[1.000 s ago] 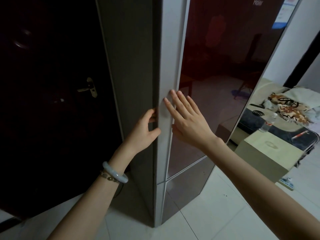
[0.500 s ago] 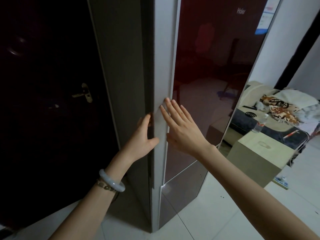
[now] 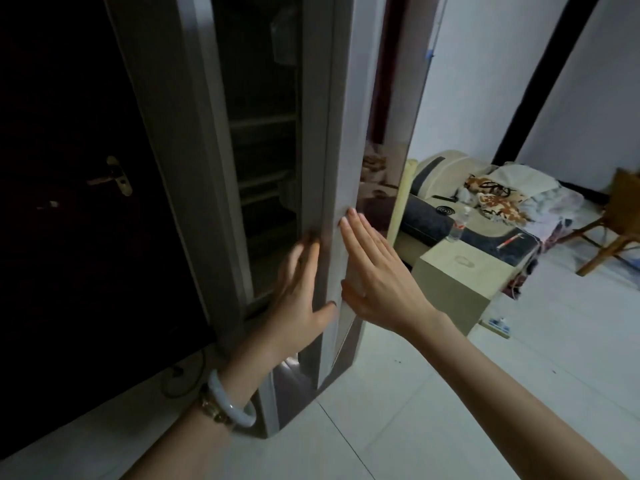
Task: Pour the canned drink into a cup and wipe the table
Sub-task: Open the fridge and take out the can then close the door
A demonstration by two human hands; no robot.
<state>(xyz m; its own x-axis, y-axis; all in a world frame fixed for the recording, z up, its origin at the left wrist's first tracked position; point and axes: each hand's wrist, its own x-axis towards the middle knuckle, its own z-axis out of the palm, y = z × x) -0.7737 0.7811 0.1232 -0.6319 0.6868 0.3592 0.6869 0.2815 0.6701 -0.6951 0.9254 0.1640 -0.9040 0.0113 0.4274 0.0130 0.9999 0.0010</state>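
1. the fridge door [image 3: 343, 161] stands ajar. the fridge inside [image 3: 263, 181], left of the door, is dark, and only dim shelf lines and a vague pale shape up high show.
2. the canned drink cannot be picked out. if it is behind the door, the dark hides it.
3. the left hand [image 3: 298, 292] is smeared by motion blur at the fingertips. its fingers look straight and spread along the door's inner side, with the thumb laid across the door's pale edge. how firmly it holds cannot be told.
4. the right hand [image 3: 377, 275] lies flat on the door's outer side, its fingers straight and pressed together and the fingertips at the edge strip.
5. both forearms are cut off by the bottom of the view. a smooth pale bracelet [image 3: 228, 401] and a brownish beaded one sit on the left wrist, below the door.
6. the door's edge is matte silver-grey, and its front is glossy dark red glass that mirrors the room.
7. far left of the door is a dark room door with a brass handle [image 3: 114, 176].
8. right of the door stands a boxy cream tabletop [image 3: 460, 271] with a faint oval mark on it. a clear plastic bottle [image 3: 459, 225] is at its far corner, though whether it stands on it is unclear.
9. beyond lie a sofa [image 3: 433, 216] heaped with patterned cloth and a wooden chair [image 3: 620, 216], cut off at the right.
10. under the door is a floor [image 3: 450, 393] of white glossy tiles.
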